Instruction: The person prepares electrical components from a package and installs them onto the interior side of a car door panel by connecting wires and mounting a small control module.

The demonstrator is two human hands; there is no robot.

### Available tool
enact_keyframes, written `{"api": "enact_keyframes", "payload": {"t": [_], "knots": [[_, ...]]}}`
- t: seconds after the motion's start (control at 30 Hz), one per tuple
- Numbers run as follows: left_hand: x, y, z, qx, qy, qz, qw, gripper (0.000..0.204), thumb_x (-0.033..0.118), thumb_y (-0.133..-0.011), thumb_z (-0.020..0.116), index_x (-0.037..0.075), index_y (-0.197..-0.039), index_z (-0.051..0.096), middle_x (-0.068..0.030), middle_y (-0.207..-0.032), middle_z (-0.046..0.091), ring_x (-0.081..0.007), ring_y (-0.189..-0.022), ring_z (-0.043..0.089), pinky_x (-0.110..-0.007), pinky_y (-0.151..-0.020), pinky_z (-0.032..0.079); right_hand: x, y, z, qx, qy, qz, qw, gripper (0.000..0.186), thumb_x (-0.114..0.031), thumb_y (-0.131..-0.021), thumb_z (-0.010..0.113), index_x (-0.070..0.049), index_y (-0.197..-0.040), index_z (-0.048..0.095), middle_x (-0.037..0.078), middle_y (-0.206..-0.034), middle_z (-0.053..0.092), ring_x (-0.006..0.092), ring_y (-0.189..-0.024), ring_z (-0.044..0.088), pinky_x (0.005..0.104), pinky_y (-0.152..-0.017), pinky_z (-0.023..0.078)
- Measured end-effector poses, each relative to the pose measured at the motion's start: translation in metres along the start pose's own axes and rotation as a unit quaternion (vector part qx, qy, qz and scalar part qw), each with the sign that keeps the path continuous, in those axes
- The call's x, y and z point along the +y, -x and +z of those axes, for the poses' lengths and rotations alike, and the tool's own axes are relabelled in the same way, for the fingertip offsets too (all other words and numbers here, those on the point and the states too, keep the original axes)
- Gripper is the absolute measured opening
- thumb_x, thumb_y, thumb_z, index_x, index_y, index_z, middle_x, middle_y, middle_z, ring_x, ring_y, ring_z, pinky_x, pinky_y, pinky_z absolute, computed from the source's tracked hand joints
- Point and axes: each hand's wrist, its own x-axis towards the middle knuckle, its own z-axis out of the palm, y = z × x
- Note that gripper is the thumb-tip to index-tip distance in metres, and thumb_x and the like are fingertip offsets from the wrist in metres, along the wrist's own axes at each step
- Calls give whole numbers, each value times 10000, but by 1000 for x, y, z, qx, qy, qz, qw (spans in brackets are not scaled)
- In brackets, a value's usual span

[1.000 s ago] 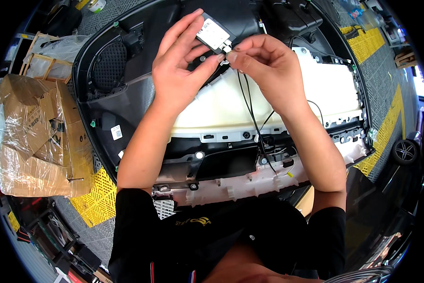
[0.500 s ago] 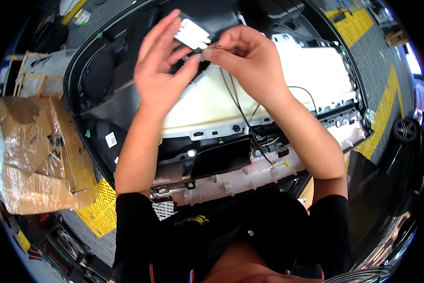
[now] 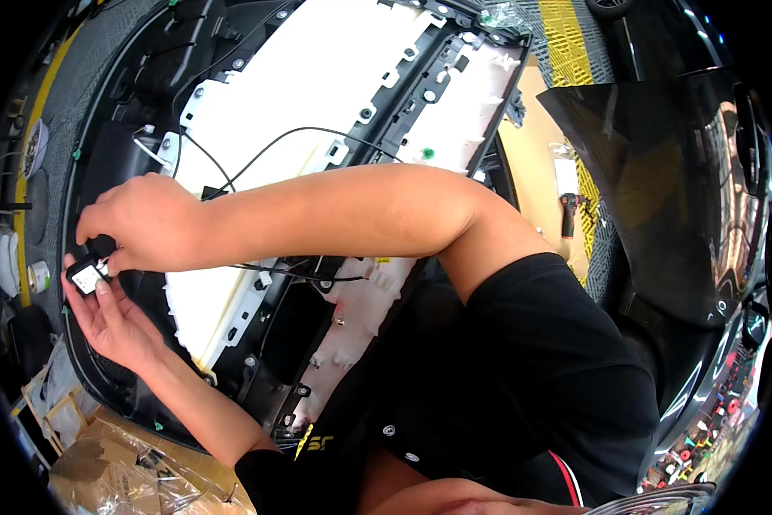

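Observation:
My left hand [image 3: 120,330] grips a small black rectangular module [image 3: 88,275] with a white label, at the left of the view. My right hand [image 3: 145,223] is just above it, thumb and fingers pinched at a small white connector [image 3: 105,268] on the module's side. Both hands are over the left edge of a large black moulded vehicle panel [image 3: 115,154], which carries a cream-white padded sheet [image 3: 274,77], a pale pink plastic strip [image 3: 351,326] and loose black cables [image 3: 304,129]. My right forearm crosses the panel and hides part of it.
A glossy black car body part [image 3: 635,172] stands at the right. Beside it a cordless power tool [image 3: 569,216] lies on a cardboard sheet [image 3: 527,202]. A plastic-wrapped cardboard box [image 3: 137,481] is at the lower left. A tin can [image 3: 39,277] is on the floor beyond the panel's left edge.
The view has swung round, so the panel now slants upward to the right. My hands and the module have shifted from upper centre to the left, still together.

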Motion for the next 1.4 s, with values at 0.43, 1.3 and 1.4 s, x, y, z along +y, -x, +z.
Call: {"api": "enact_keyframes", "payload": {"t": [0.43,1.3,1.4], "knots": [[7,2,4,-23,16,-69,997,563,-61,-964,603,-48,-1492,408,-170,-1491,503,-223,-1186,633,-349,-973,586,9,-9,1,-57,5,-20,998,223,-184,-728,830,-94,-916,750,67,-872,750,258,-791,736,367,-714,578],[-35,-18,-30,106,-99,-51,988,618,-78,-905,697,-126,-1442,395,-215,-1210,634,-265,-1073,681,-332,-923,589,-6,133,-246,-292,328,237,867,214,-214,-828,809,-52,-861,673,87,-749,670,224,-683,664,329,-636,498],[-27,-16,-38,134,-108,-40,984,643,-72,-881,727,-123,-1439,411,-184,-1182,641,-242,-1016,692,-327,-873,595,1,131,-238,-296,315,241,869,199,-226,-818,781,-78,-849,650,62,-782,700,267,-720,696,372,-644,522]]}}
